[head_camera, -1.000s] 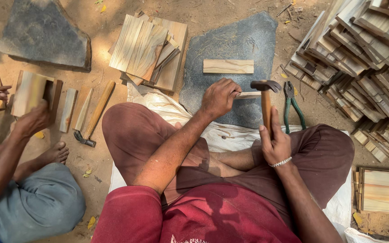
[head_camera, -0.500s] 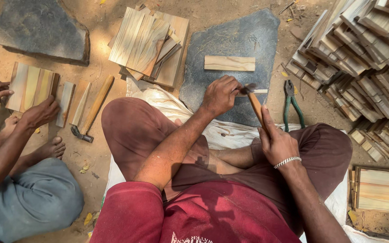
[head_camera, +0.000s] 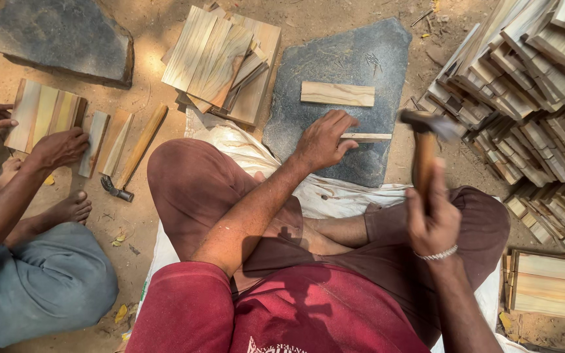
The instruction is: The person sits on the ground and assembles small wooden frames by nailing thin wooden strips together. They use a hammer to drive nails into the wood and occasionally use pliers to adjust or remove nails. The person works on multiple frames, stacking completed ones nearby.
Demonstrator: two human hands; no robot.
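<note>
Left hand pins a thin wood strip flat on the grey stone slab, fingers closed on it. Right hand grips a hammer, raised & blurred. Best: keep fingertips back from strike pt, hold strip steady, hit square w/ short controlled blows.

No packages, labels, signs or screens anywhere in view.

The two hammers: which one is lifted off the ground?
The hammer gripped by the right hand, raised beside the grey stone slab. The other hammer lies flat on the dirt near the co-worker, with no hand on it.
</note>
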